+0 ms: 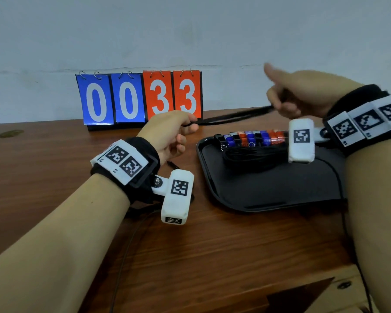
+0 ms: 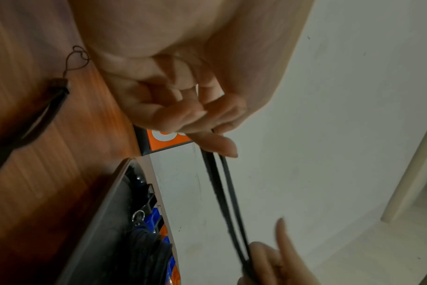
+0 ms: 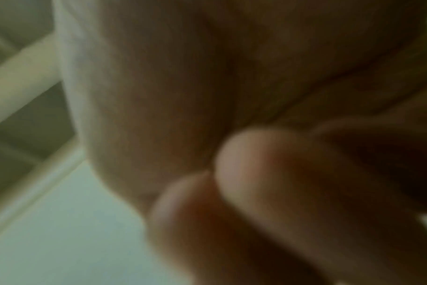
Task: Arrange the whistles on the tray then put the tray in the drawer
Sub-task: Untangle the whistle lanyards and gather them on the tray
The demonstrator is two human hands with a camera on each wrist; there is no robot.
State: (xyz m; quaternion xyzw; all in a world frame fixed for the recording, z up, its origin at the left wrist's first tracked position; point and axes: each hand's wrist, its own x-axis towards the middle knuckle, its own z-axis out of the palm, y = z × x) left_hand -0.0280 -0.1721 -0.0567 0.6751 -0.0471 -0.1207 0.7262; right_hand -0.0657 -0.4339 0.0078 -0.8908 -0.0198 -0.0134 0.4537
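Black lanyard cord (image 1: 235,116) stretched taut, pinched by left hand (image 1: 169,132) and right hand (image 1: 298,93).

My left hand (image 2: 183,108) fills the top of the view, fingers curled, thumb and fingertips pinching a black cord (image 2: 222,192). The cord runs as two strands from my pinch down to my right hand (image 2: 276,262), which grips it at the bottom edge with one finger sticking up. To the left of the cord lies the black tray (image 2: 105,212) on the wooden table (image 2: 61,144). Along the tray's far rim sit the whistles (image 2: 156,217), black, blue and orange, with a metal ring and a bundle of dark cords beside them. Beyond the tray's corner stands an orange card (image 2: 163,140) against the pale wall. Farther left of the tray, a dark strap (image 2: 37,123) lies on the table.
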